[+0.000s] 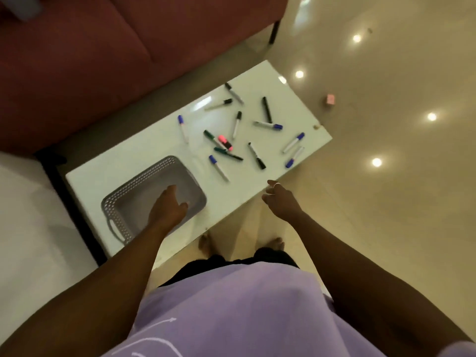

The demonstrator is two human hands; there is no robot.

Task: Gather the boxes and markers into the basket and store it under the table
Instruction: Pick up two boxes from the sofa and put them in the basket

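At the far left a dark red sofa (77, 73) stands just beyond the white table (144, 155). On the table's near left part sits the grey perforated basket (121, 199), and the left hand (167, 207) reaches down inside it, fingers loosely spread with nothing in them. To the right of the basket the markers (235, 124) lie scattered over the middle and far right of the tabletop, black, blue and green caps mixed, with a pink highlighter (226, 143) lying among them. The right hand (279, 202) hovers over the table's near edge, fingers slack and half curled, holding nothing. Far right on the glossy floor (386, 202) a small pink box (330, 99) lies well apart from the table
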